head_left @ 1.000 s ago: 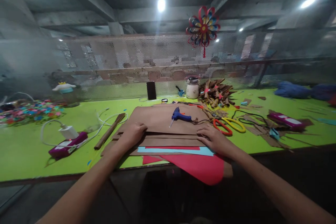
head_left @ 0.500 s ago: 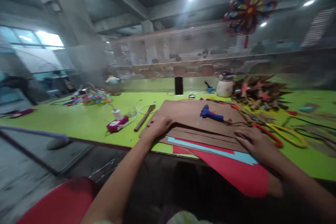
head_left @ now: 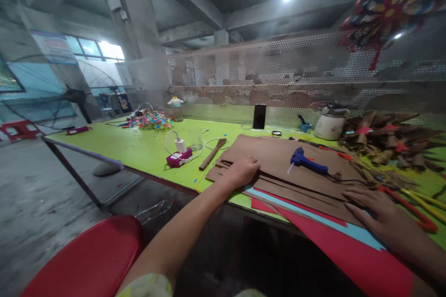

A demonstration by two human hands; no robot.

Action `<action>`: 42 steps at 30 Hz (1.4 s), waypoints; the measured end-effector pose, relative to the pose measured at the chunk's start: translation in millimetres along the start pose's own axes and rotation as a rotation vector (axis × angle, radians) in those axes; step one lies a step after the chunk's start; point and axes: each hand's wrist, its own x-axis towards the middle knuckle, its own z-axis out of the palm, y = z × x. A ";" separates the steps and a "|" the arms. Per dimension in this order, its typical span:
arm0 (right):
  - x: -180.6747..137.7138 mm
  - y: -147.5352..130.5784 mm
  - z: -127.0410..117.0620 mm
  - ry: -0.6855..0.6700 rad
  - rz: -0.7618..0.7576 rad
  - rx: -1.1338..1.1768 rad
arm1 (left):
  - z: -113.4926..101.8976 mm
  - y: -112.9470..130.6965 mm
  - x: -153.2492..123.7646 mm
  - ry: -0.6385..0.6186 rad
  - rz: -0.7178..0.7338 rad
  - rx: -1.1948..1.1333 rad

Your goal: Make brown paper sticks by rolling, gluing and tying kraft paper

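My left hand (head_left: 244,171) rests near the left front edge of a stack of brown paper sheets (head_left: 258,146), its fingers curled closed at the edge of the upper sheet. Dark gaps show between the brown layers there. My right hand (head_left: 378,209) lies over the right front edge of the stack, fingers stretched out. On the top sheet is a blue hot glue gun (head_left: 308,162). Under the brown paper, light blue paper (head_left: 369,236) and red paper (head_left: 355,250) stick out past the table's front edge.
A rolled brown paper stick (head_left: 212,155) lies left of the stack, beside a purple power strip (head_left: 179,158) with a white charger. Behind stand a phone (head_left: 259,117) and a white jar (head_left: 329,123). Orange-handled scissors (head_left: 411,211) lie right. A red stool (head_left: 87,260) stands front left.
The view has turned left, so the table things sit further right in the picture. My left hand has shifted slightly rightward along the paper edge. My right hand stays at the stack's right side.
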 end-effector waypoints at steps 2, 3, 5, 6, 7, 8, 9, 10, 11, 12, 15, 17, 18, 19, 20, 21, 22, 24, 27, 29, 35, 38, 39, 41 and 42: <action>-0.6 0.3 0.6 0.002 0.007 -0.003 | 0.7 0.3 -0.1 0.000 0.011 -0.001; -1.0 0.9 0.9 0.006 0.006 -0.005 | 1.1 0.3 -0.2 -0.001 0.007 -0.003; -1.7 2.6 1.5 0.003 0.000 -0.011 | 2.0 0.3 -0.5 -0.003 -0.003 -0.004; -2.1 3.4 1.8 0.000 -0.003 -0.013 | 2.5 0.3 -0.4 -0.004 -0.007 -0.003; -2.3 4.1 2.0 -0.005 -0.006 -0.013 | 2.8 0.3 -0.3 -0.004 -0.009 0.000; -2.4 4.6 2.3 -0.009 -0.006 -0.010 | 3.1 0.4 -0.1 -0.004 -0.012 0.003; -2.3 4.9 2.4 -0.010 -0.005 -0.007 | 3.4 0.4 0.2 -0.005 -0.015 0.006; -2.0 4.7 2.3 -0.008 -0.004 -0.004 | 3.5 0.4 0.5 -0.006 -0.019 0.010; -1.4 4.0 1.8 -0.005 -0.004 -0.001 | 3.6 0.3 0.8 -0.008 -0.022 0.012; -0.6 2.7 0.7 -0.004 -0.003 0.003 | 3.5 0.2 1.2 -0.010 -0.025 0.013; 3.5 -5.0 -6.5 -0.021 0.016 0.012 | 3.1 -1.0 2.3 -0.013 -0.033 0.001; 7.4 -11.8 -13.2 -0.036 0.049 0.016 | 3.0 -2.7 3.4 -0.008 -0.046 -0.016; 9.6 -14.8 -16.4 -0.032 0.065 0.018 | 3.2 -3.9 4.1 -0.003 -0.055 -0.027; 11.7 -17.5 -19.1 -0.019 0.088 0.018 | 3.4 -5.3 4.9 0.005 -0.067 -0.036; 13.7 -19.5 -21.4 -0.007 0.107 0.015 | 3.8 -6.7 5.7 0.014 -0.079 -0.042; 15.5 -21.0 -23.3 0.004 0.129 0.011 | 4.3 -8.1 6.5 0.022 -0.094 -0.045; 16.9 -22.1 -24.8 0.015 0.154 0.005 | 4.8 -9.4 7.2 0.029 -0.113 -0.045; 18.5 -23.8 -27.5 0.039 0.211 0.002 | 6.5 -11.8 8.8 0.038 -0.144 -0.039; 18.7 -28.6 -33.2 0.154 0.336 0.045 | 9.8 -14.5 12.6 0.042 -0.183 -0.029; 18.3 -34.6 -38.7 0.284 0.420 0.062 | 10.7 -16.4 16.9 0.044 -0.212 -0.023; 23.4 -50.8 -50.2 0.236 0.214 0.101 | -1.9 -26.9 40.6 0.060 -0.222 -0.007; 28.6 -49.2 -47.8 0.027 0.107 0.081 | -7.6 -32.6 54.1 0.054 -0.188 -0.005; 30.7 -47.9 -46.5 -0.051 0.085 0.054 | -8.0 -33.7 57.4 0.040 -0.163 -0.010; 36.1 -46.5 -44.5 -0.163 0.064 -0.025 | -6.9 -34.6 61.2 0.006 -0.108 -0.023; 39.6 -46.9 -44.1 -0.196 0.057 -0.067 | -5.7 -34.5 62.0 -0.005 -0.090 -0.027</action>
